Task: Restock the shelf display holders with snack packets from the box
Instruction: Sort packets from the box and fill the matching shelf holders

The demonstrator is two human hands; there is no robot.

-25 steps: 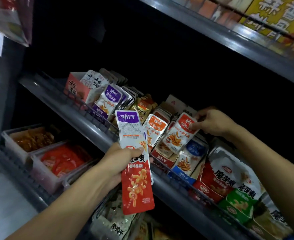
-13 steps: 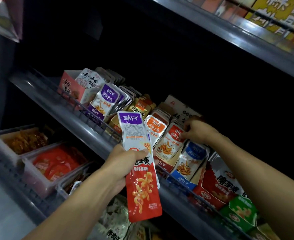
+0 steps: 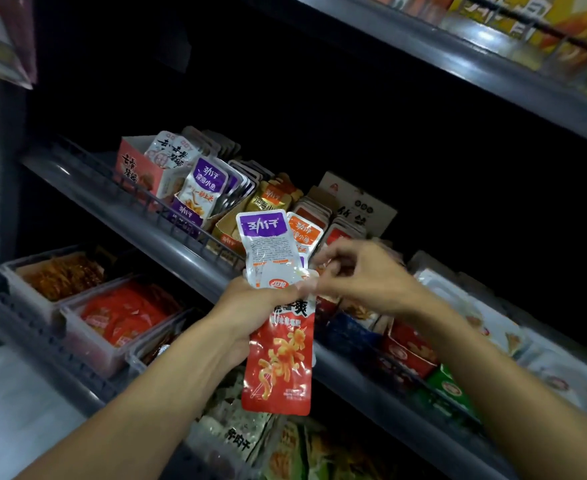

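Left hand [image 3: 250, 306]: grips a fan of snack packets before the shelf rail, purple-topped packet [image 3: 266, 244] upward, red packet [image 3: 281, 362] hanging below. Right hand [image 3: 361, 275]: blurred, fingers curled, pinching the fan's top edge. Display holders [image 3: 229, 233] behind.

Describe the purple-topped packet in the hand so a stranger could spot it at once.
Find the middle shelf rail with its row of display holders. In front of it the left hand grips a fan of packets, and the purple-topped packet sticks up highest. It shows a plain white printed back, unlike the long red packet hanging below the hand.
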